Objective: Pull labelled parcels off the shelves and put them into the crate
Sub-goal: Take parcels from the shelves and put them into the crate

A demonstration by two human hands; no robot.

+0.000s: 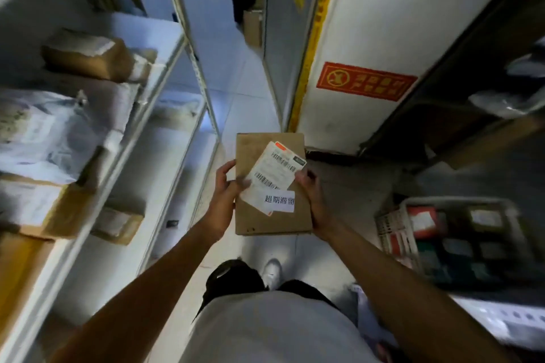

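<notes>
Pale tiled floor [236, 91] runs down a narrow aisle between a white metal shelf rack [165, 74] on the left and a dark shelving unit [460, 74] on the right, with a white wall panel [383, 23] carrying a red rectangular sign [365, 81] and a yellow vertical strip [312, 44] between them. On the white rack lie blurred brown cardboard boxes [88, 57] and grey plastic mailers [44, 130]. Held over the floor at mid-frame is a flat brown cardboard parcel [271, 218] bearing a white barcode label [274, 171] and a white printed sticker [278, 200]. The left hand [224, 194] grips its left edge, thumb on top; the right hand [312, 200] grips its right edge, fingers hidden beneath. Lower right, a white slatted plastic crate [392, 233] holds several parcels, blurred and partly cut off. Sign lettering is illegible; a white shoe [272, 271] shows below.
</notes>
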